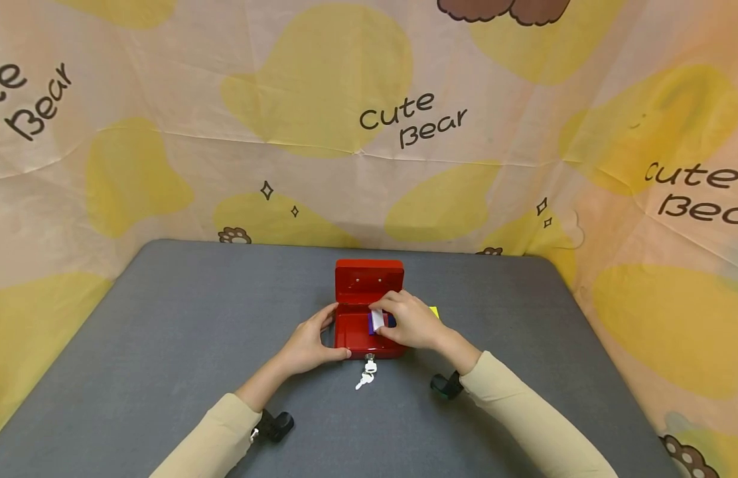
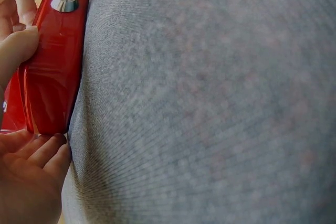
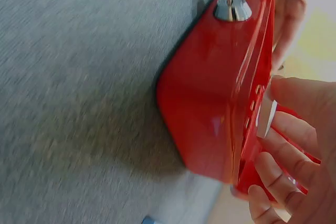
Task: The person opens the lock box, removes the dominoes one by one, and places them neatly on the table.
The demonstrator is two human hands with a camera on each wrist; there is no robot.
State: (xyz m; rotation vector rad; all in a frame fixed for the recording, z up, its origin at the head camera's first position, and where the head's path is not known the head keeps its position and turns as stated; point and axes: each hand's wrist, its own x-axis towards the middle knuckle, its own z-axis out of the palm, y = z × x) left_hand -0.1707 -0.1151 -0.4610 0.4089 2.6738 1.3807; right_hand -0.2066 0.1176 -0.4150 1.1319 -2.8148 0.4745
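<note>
A red metal cash box (image 1: 352,335) stands with its lid (image 1: 357,279) raised. Keys (image 1: 366,378) hang from the lock on its front. My left hand (image 1: 309,345) grips the box at its left side, thumb on the front rim and fingers along the side wall. Inside the box, my right hand (image 1: 407,320) pinches a small white flat-sided piece (image 1: 377,320) between thumb and fingers; its kind is unclear. Next to that piece show purple (image 1: 370,324) and dark blue bits, partly hidden by the fingers. In the right wrist view the white piece (image 3: 266,115) sits just above the box rim.
A yellow item (image 1: 434,311) shows behind the right hand, mostly hidden. A grey cloth-covered table (image 1: 225,318) lies under the box, with a patterned curtain (image 1: 309,86) round its back and sides. A blue corner (image 3: 149,220) peeks in at the right wrist view's lower edge.
</note>
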